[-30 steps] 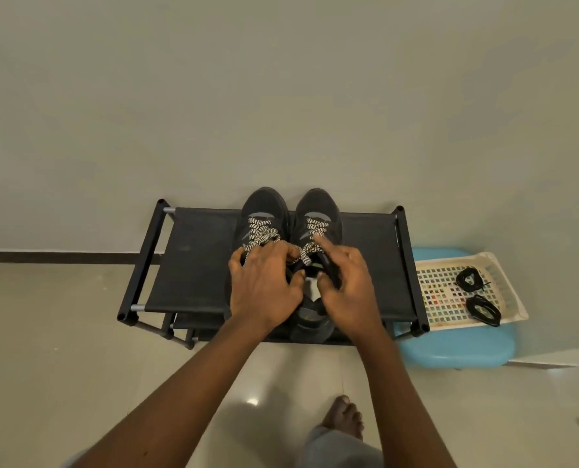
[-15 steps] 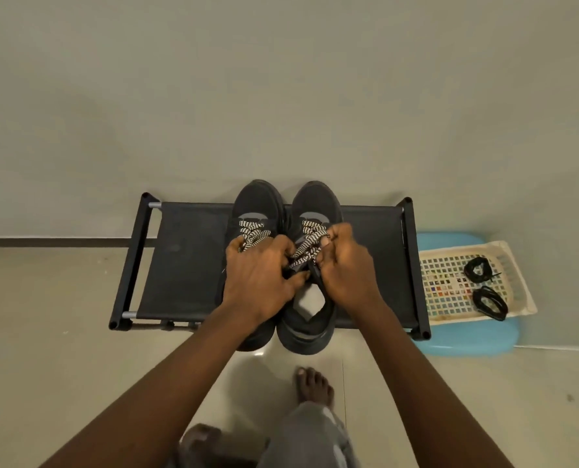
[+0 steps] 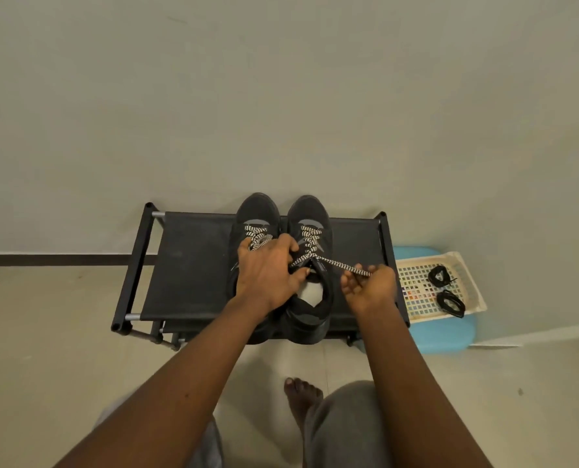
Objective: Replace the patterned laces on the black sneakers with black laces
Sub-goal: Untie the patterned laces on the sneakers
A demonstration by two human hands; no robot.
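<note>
Two black sneakers stand side by side on a black shoe rack (image 3: 193,265), toes to the wall: the left sneaker (image 3: 257,214) and the right sneaker (image 3: 310,214), both laced with black-and-white patterned laces (image 3: 310,238). My left hand (image 3: 268,275) rests over the left sneaker, fingers pinching a lace strand at the right sneaker's tongue. My right hand (image 3: 369,287) pinches one end of the right sneaker's patterned lace (image 3: 340,265), drawn taut to the right. Two coiled black laces (image 3: 438,275) (image 3: 451,303) lie in a cream basket (image 3: 474,292).
The basket sits on a light blue stool (image 3: 450,339) to the right of the rack. A plain wall stands just behind the rack. My bare foot (image 3: 301,396) and grey-trousered knees are on the tiled floor below.
My right hand has moved from the right sneaker's tongue out to the right, pulling a patterned lace end loose and taut. My left hand stayed over the sneakers.
</note>
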